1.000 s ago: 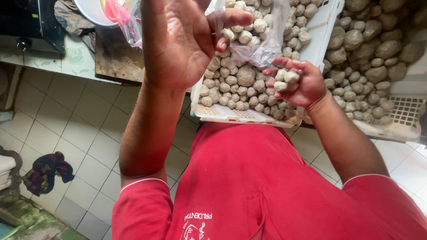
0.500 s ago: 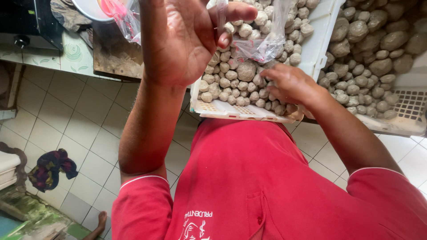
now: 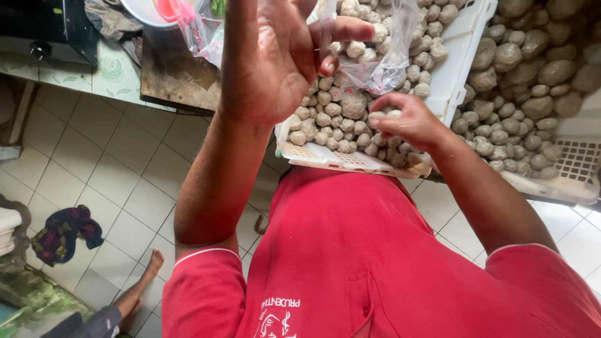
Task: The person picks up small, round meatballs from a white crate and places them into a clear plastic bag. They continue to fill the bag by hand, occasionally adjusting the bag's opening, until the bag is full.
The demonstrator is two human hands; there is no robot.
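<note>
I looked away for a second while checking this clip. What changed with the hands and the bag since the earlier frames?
The right hand, which a second ago was raised palm-up with several balls, has turned over and dropped onto the pale balls in the white tray, pinching some. The left hand still holds the clear plastic bag up by its rim; trays unmoved.

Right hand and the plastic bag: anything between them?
Only pale round balls in the white crate, head view. Right hand sits just below the bag, left hand holding it.
</note>
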